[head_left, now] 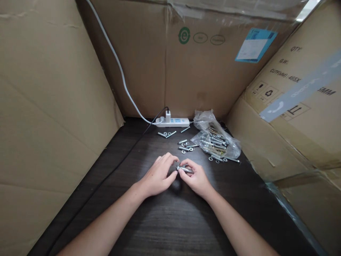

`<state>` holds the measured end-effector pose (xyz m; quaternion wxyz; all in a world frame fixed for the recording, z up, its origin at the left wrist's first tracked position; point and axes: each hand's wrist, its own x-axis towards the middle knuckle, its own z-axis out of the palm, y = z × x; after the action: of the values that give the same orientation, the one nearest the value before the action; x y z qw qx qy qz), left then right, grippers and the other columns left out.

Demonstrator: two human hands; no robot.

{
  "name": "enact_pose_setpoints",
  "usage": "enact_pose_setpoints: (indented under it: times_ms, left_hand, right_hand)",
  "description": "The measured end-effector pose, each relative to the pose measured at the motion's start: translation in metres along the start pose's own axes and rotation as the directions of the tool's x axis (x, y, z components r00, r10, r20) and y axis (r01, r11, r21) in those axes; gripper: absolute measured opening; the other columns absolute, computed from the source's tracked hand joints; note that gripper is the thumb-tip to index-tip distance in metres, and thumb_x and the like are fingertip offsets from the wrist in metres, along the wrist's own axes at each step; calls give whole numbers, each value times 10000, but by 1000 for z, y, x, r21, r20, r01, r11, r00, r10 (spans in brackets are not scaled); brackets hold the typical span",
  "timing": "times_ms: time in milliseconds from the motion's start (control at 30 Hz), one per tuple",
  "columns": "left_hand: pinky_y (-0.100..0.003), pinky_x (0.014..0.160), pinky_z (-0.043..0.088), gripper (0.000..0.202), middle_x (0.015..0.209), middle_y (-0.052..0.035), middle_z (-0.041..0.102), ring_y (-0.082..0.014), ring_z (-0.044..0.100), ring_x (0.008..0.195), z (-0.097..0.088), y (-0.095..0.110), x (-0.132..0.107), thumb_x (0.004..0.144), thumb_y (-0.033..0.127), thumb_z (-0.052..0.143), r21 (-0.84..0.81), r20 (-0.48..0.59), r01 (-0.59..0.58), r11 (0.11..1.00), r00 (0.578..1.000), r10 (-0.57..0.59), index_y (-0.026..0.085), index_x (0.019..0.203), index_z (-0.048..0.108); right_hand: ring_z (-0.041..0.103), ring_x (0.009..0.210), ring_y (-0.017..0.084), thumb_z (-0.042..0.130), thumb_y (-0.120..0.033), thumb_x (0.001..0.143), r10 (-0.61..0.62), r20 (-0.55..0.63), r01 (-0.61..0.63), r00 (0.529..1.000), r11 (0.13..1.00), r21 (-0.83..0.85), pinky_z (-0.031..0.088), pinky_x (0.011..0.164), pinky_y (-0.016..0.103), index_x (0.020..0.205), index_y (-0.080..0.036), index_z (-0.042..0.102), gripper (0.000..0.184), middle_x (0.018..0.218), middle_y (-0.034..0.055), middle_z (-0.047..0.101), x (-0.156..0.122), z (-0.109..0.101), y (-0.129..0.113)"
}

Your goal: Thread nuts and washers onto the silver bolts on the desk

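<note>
My right hand (195, 176) pinches a silver expansion bolt (186, 169) between thumb and fingers, its nut end pointing left. Close by that end is my left hand (161, 174), thumb and forefinger apart with a gap between them; the thumb tip lies beside the nut, and whether it touches cannot be made out. Beyond the hands, loose metal sleeves (183, 148) and washers (191, 149) lie on the dark table (160, 220). To the right, a clear plastic bag (234, 148) holds several more bolts, some spilling out at its front.
A white power strip (182, 123) with a plug and charger sits at the back. Its white cable (117, 58) climbs the left side, and a black cord (114, 169) crosses the table at left. Cardboard boxes (138, 64) wall in the left, back and right.
</note>
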<state>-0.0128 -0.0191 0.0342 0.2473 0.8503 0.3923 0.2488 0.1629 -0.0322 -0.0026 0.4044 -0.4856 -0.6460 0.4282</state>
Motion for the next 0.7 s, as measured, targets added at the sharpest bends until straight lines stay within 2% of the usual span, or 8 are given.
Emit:
enact_pose_setpoints:
  times_ms: [67,200,333,467,567,633,700]
  left_hand:
    - [-336,786,376,141,969,-42,546,-187,484,871,0,-1,0,911,274,421,24,-16,25,999,1000,-25,195,992,506]
    - [-325,748,365,280,820,-22,546,-178,473,795,3,-5,2,957,324,316,84,33,20,996,999,-23,191,828,525]
    - [-324,768,370,183,915,-30,558,-180,485,835,4,-2,2,943,292,363,38,41,6,999,999,-7,198,937,520]
    - [-322,788,376,169,962,-36,555,-181,496,867,2,1,0,922,276,413,-16,-8,21,1000,1000,-21,200,1056,483]
    - [-317,762,371,185,885,-23,559,-175,495,827,3,-3,2,945,305,362,22,-24,49,999,999,-49,194,963,509]
    - [-316,750,365,256,842,-16,561,-171,491,802,5,-5,2,961,313,314,61,4,42,997,999,-42,192,870,521]
    - [-317,752,365,262,850,-17,566,-173,493,806,5,-5,3,961,311,313,73,27,27,997,999,-29,194,861,525]
  right_hand:
    - [394,495,86,557,-317,793,-2,7,2,1000,1000,-23,334,451,179,840,-181,555,144,619,-30,482,0,0,0]
    - [395,491,87,544,-320,799,-11,12,11,1000,999,-44,332,450,181,844,-183,555,145,614,-30,481,0,0,0]
    - [440,538,97,549,-314,799,-17,-1,17,1000,1000,-15,365,473,180,861,-179,553,149,653,-17,512,0,-1,-2]
    - [473,573,105,558,-310,792,-24,-13,24,1000,1000,1,400,492,180,875,-178,557,156,691,-6,537,1,-1,-4]
    - [464,555,98,557,-295,792,-34,-12,33,999,999,-22,391,481,175,868,-178,559,139,680,-13,529,0,-1,-4]
    - [460,547,97,556,-294,795,-38,-14,38,999,999,-32,381,473,174,866,-180,559,135,672,-16,524,0,-1,-3]
    - [461,546,97,558,-297,796,-34,-15,34,999,999,-30,380,474,175,868,-181,556,136,673,-16,525,0,-1,-3]
